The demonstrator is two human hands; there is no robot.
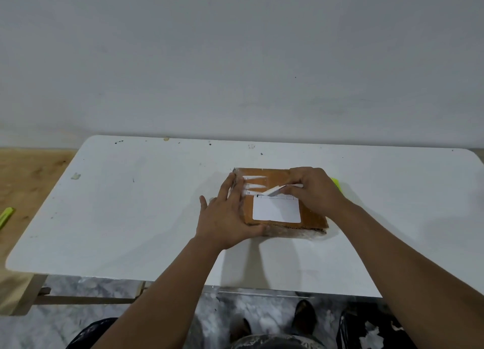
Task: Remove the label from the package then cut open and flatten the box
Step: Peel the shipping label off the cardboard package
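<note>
The box [281, 199], flat brown cardboard, lies near the middle of the white worktop [131, 212], its long axis running left to right, label side up. It looks light and fairly stiff. The label [276, 209] is thin paper, likely to tear; best peeled from its lifted far edge. The right hand [311, 189] pinches that edge. The left hand [225, 215] lies flat, fingers straight, bracing the box's left side.

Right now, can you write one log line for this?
step: label peeling | left hand: steadies box | right hand: pinches lifted label edge | box: uncut, on table
</note>
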